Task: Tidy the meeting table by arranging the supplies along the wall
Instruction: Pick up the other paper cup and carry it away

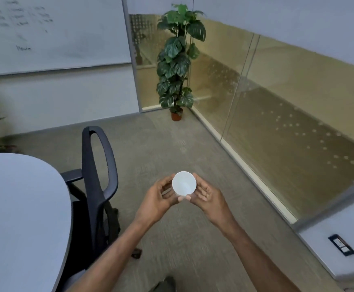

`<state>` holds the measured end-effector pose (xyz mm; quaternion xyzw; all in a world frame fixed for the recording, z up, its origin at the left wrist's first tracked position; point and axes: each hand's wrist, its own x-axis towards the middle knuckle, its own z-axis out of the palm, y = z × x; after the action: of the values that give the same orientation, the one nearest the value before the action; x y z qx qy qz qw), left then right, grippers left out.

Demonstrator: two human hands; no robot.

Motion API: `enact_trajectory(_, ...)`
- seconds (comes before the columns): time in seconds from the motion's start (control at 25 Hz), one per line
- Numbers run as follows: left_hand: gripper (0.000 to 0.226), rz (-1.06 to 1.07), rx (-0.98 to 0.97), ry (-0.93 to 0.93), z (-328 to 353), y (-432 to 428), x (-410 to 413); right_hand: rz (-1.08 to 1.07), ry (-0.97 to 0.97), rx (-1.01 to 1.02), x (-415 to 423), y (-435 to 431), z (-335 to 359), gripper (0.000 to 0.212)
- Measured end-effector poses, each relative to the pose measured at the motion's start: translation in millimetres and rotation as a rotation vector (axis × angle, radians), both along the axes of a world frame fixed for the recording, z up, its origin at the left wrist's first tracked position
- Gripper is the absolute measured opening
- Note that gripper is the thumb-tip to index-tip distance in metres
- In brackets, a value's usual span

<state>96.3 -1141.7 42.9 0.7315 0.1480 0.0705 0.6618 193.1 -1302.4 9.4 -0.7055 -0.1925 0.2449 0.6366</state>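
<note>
Your left hand (161, 199) and right hand (207, 194) meet in front of you, and between them you hold a white cup (184, 183). Both hands curl round its sides, the left from one side and the right from the other. A fingertip sits at the near edge of the rim. The cup is upright, its open mouth faces the camera, and nothing shows inside it.

The cup is in the air over the grey carpet (182, 144), well apart from the desk (24, 207), whose rounded white end fills the lower left. A dark office chair (100, 175) stands just beside that end, between the desk and your arms.

Further out, a glass wall (288, 123) runs along your right to a corner with a tall potted plant (176, 60). A whiteboard (56, 34) hangs on the wall ahead at the left. At the lower right is a white surface (323, 249) with a small dark panel (341, 247) set in it.

As for progress, this cup looks lifted from the desk and mid-carry, not yet set down anywhere. No row of supplies shows along either wall, and the cup is the only supply in view. Much of the desk lies out of frame, so you cannot tell how much is left to move. Placing this cup by the wall remains to be done.
</note>
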Motion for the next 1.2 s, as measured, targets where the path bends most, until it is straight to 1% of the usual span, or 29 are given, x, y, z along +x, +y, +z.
enact_trajectory(0.12,0.063,0.115,0.002,-0.008,-6.9,24.6,56.1,0.052,-0.004,-0.001,62.8,35.0,-5.6,0.078)
enact_trajectory(0.28,0.055,0.156,0.052,-0.016,-20.6,81.5,135.0,0.129,-0.059,-0.044,151.5,93.2,-5.7,0.074)
enact_trajectory(0.48,0.053,0.211,0.035,0.007,-13.5,158.3,219.1,0.226,-0.083,-0.066,249.2,175.3,10.2,0.069)
enact_trajectory(0.6,0.054,0.254,0.017,0.047,-5.9,206.2,259.4,0.273,-0.065,-0.06,289.4,226.0,16.6,0.071)
enact_trajectory(0.8,0.061,0.44,-0.026,0.088,-15.4,280.6,315.1,0.379,-0.016,-0.049,364.8,319.4,-0.4,0.07)
enact_trajectory(0.92,0.063,0.55,-0.025,0.11,-25.6,333.4,350.0,0.519,-0.013,-0.048,415.6,390.7,-16.5,0.07)
enact_trajectory(1.04,0.061,0.677,0.012,0.123,-28.6,387.2,385.6,0.659,-0.023,-0.018,466.2,470.1,-31.2,0.065)
enact_trajectory(1.12,0.06,0.781,-0.017,0.124,-20.8,414.9,404.8,0.751,-0.004,-0.012,494.3,522.8,-28.9,0.066)
enact_trajectory(1.2,0.059,0.869,0.006,0.118,-13.7,445.1,421.0,0.852,-0.034,0.008,515.8,574.9,-26.5,0.067)
